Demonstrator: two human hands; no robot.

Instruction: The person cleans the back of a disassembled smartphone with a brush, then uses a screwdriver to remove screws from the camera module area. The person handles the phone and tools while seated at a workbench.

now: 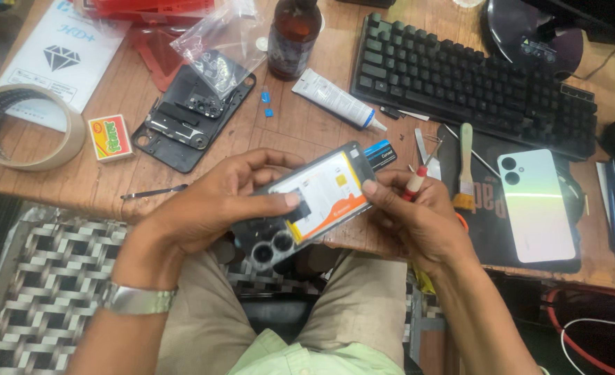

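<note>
The wooden counter (286, 132) carries the clutter of a phone repair, and the biggest thing on it is a black keyboard (474, 76) lying at an angle along the far right. Nearer the person, on a dark mat (484, 229), rests a pale green smartphone (535, 205) face down, well apart from the work in hand. At the far left lies a wide roll of tape (22, 128), and beside it, further in, a black phone back frame (193, 118) partly under a clear plastic bag (220, 38), with a brown bottle (293, 31) and a white glue tube (335, 101) close by. Just off the counter's near edge, over the lap, both hands hold the opened phone (307, 205), back cover off, battery (325, 194) showing. The left hand (210, 205) wraps the camera end, thumb pressing across the middle. The right hand (418, 215) closes on the other end, thumb on the battery's corner, and also pinches a small red-handled screwdriver (413, 184) among its fingers. As I see it, the risk lies there: the tip sits close to the soft battery, and a slip could nick it. The phone also hangs over open space, so a loosened grip would drop it.
</note>
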